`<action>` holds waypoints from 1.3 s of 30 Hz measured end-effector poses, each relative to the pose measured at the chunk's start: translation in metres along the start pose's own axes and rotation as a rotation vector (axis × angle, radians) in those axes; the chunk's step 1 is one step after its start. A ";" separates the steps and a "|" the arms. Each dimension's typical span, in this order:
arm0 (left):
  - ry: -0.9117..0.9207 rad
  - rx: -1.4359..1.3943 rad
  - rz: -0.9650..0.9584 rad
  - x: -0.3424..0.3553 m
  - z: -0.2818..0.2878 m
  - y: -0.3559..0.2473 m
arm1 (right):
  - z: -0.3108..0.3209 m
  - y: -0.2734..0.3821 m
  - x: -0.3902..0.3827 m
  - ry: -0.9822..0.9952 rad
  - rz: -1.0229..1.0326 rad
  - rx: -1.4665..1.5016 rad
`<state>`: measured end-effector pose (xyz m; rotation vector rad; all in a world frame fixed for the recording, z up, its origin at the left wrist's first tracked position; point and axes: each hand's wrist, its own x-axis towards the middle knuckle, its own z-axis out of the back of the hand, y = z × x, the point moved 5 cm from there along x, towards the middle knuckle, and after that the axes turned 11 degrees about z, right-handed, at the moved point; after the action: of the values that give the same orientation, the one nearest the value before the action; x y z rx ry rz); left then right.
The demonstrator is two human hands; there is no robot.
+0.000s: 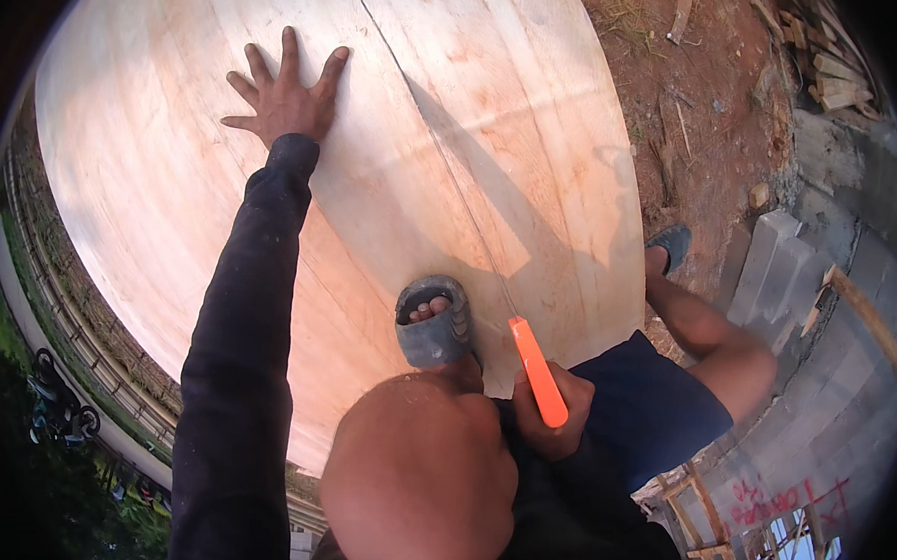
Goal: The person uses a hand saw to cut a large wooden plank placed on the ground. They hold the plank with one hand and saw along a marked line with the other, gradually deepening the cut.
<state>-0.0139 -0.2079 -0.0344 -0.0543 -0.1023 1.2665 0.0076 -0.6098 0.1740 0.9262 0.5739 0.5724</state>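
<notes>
A wide pale plywood sheet point(164, 147) lies in front of me. My left hand point(291, 98) presses flat on its far part, fingers spread, with nothing held. My right hand point(555, 415) is closed round the orange handle of a handsaw point(537, 369) near the sheet's near right edge. The saw's thin blade shows almost edge-on, in line with a dark straight line across the plywood, and a shadow falls to its right. How deep the blade sits cannot be told. My foot in a grey slide sandal point(433, 324) rests on the sheet, left of the saw.
My other leg bends out to the right, its sandal point(672, 248) on the reddish dirt point(696, 111). Grey concrete blocks point(769, 264) and a pile of wood offcuts point(837, 82) lie at the right. A wooden frame point(703, 521) stands lower right; a motorbike point(58, 393) is far left.
</notes>
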 end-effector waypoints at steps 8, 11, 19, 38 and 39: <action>-0.007 -0.009 -0.044 0.001 -0.007 -0.016 | -0.087 -0.027 0.208 -0.104 -0.066 0.006; 0.021 -0.036 0.001 -0.004 -0.004 -0.004 | -0.083 -0.032 0.154 -0.090 -0.053 0.079; 0.033 -0.026 0.019 -0.003 0.001 -0.001 | -0.002 -0.007 0.002 -0.030 -0.044 0.022; 0.011 -0.013 -0.002 -0.004 -0.003 0.001 | -0.040 -0.032 0.058 -0.067 -0.142 0.157; 0.008 -0.015 -0.005 -0.003 -0.006 0.001 | -0.062 -0.043 0.103 -0.058 -0.136 0.193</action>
<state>-0.0158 -0.2107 -0.0403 -0.0718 -0.1053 1.2606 0.0480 -0.5256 0.0859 1.0728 0.6424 0.3713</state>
